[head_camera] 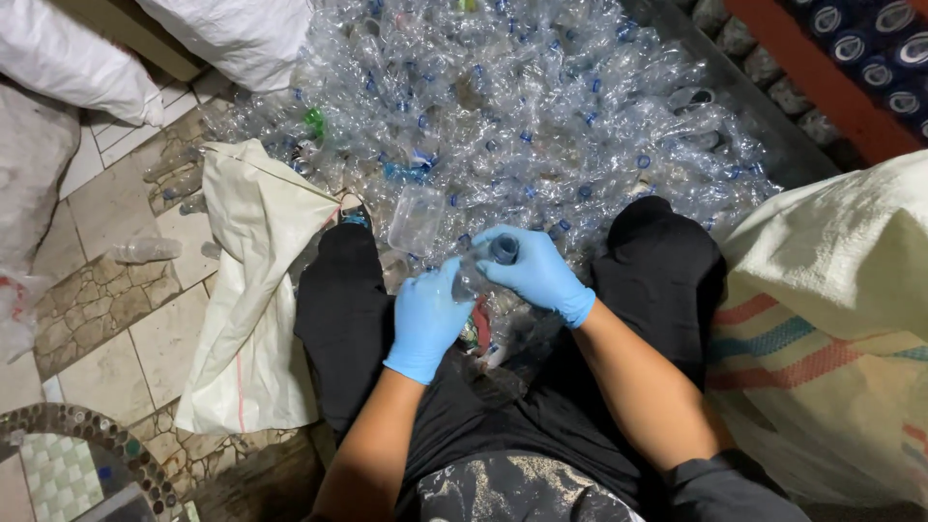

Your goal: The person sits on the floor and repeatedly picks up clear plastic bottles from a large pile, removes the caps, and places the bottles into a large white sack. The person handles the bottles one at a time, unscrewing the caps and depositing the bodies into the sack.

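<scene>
Both my hands wear blue gloves and meet between my knees. My left hand [425, 319] grips the body of a clear crushed plastic bottle [471, 277]. My right hand [536, 273] closes its fingers around that bottle's blue cap [504, 249]. Just beyond the hands lies a big heap of clear crushed bottles with blue caps [541, 106]. A clear plastic tub [416, 218] rests at the heap's near edge, close to my left knee.
A white woven sack [246, 290] lies open on the tiled floor at left. A large striped sack [831, 319] stands at right. More white sacks [232, 34] sit at the top left. A lone bottle [145, 250] lies on the tiles.
</scene>
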